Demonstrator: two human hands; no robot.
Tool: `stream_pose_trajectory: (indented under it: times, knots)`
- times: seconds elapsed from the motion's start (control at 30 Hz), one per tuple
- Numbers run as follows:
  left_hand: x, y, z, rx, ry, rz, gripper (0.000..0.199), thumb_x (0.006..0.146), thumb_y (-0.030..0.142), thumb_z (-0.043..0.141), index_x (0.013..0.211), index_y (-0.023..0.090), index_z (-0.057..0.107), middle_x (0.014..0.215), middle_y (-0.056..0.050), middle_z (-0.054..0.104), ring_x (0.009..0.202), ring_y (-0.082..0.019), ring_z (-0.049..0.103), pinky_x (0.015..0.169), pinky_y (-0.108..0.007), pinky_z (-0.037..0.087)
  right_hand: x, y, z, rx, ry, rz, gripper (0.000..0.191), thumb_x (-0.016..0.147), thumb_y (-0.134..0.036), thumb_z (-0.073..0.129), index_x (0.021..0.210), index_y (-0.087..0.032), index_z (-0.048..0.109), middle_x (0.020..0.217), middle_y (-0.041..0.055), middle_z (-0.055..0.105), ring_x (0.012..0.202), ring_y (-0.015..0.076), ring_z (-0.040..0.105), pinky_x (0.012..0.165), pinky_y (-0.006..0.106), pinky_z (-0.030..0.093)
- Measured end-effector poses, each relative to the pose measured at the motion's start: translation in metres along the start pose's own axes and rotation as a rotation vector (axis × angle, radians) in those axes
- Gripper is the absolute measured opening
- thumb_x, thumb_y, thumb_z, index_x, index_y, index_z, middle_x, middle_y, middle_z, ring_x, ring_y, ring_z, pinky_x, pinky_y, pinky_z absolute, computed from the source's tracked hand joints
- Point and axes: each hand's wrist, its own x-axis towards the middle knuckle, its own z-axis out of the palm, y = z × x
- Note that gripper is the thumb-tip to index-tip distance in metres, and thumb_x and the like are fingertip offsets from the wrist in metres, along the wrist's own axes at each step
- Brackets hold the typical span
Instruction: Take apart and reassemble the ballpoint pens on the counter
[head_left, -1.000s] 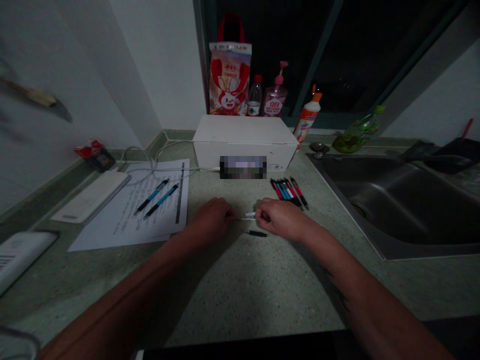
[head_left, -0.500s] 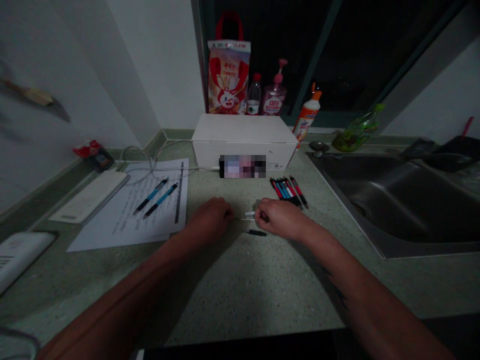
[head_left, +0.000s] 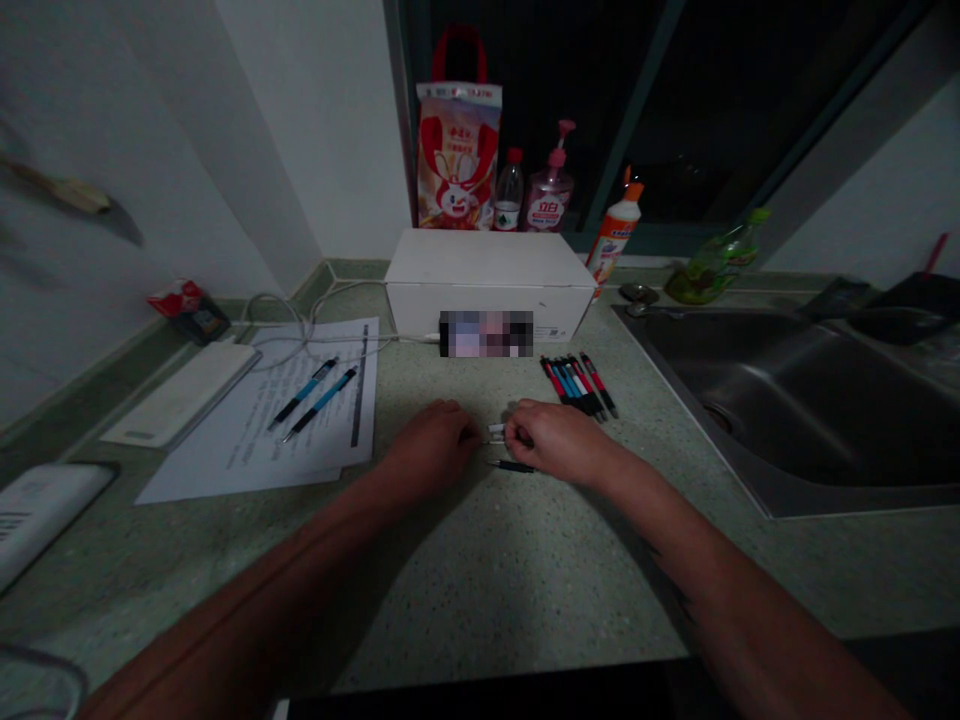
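Over the middle of the counter my left hand (head_left: 442, 442) and my right hand (head_left: 559, 437) face each other, a small gap apart, fingers pinched. A thin, light pen part (head_left: 493, 441) spans the gap between the fingertips; its exact kind is too small to tell. Just behind it a short white piece (head_left: 496, 428) shows beside my right fingers, partly hidden. A black pen piece with a pointed tip (head_left: 512, 466) lies on the counter just in front of my right hand. Several pens (head_left: 576, 385), red, blue, white and black, lie in a row beyond that hand.
Two blue pens (head_left: 319, 405) lie on printed sheets (head_left: 255, 440) at the left, near a white slab-like device (head_left: 180, 395) and cables. A phone (head_left: 486, 334) leans on a white box (head_left: 491, 258), with bottles behind. The sink (head_left: 817, 400) is at the right.
My left hand has moved slightly right, toward my right hand, narrowing the gap between them. My right hand has barely moved. The pens and the black piece lie as before.
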Motion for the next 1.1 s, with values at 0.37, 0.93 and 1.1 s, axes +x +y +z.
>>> stream_pose_trajectory:
  times: [0.37, 0.93, 1.1]
  knots:
    - [-0.001, 0.007, -0.002, 0.043, -0.001, -0.023, 0.018, 0.092, 0.021, 0.056, 0.088, 0.019, 0.073, 0.093, -0.01, 0.07, 0.093, -0.026, 0.063, 0.083, -0.039, 0.049, 0.002, -0.003, 0.002, -0.01, 0.083, 0.048, 0.008, 0.09, -0.016, 0.064, 0.092, -0.019, 0.071, 0.091, 0.003, 0.069, 0.076, 0.0156, 0.061, 0.067, 0.028, 0.037]
    - [0.004, 0.0, 0.004, 0.042, 0.039, -0.017, 0.015, 0.092, 0.02, 0.06, 0.09, 0.019, 0.075, 0.091, -0.009, 0.071, 0.091, -0.026, 0.065, 0.081, -0.039, 0.05, 0.005, -0.008, 0.003, -0.09, 0.157, 0.103, 0.012, 0.097, -0.024, 0.065, 0.106, -0.018, 0.07, 0.105, 0.0067, 0.069, 0.086, 0.0193, 0.067, 0.068, 0.03, 0.041]
    - [0.005, -0.002, 0.003, 0.033, 0.051, -0.039, 0.018, 0.093, 0.02, 0.057, 0.09, 0.018, 0.075, 0.093, -0.011, 0.072, 0.09, -0.026, 0.065, 0.082, -0.04, 0.05, 0.005, -0.002, 0.004, -0.093, 0.112, 0.096, 0.009, 0.097, -0.023, 0.065, 0.1, -0.019, 0.072, 0.103, 0.0059, 0.068, 0.085, 0.0185, 0.066, 0.068, 0.029, 0.042]
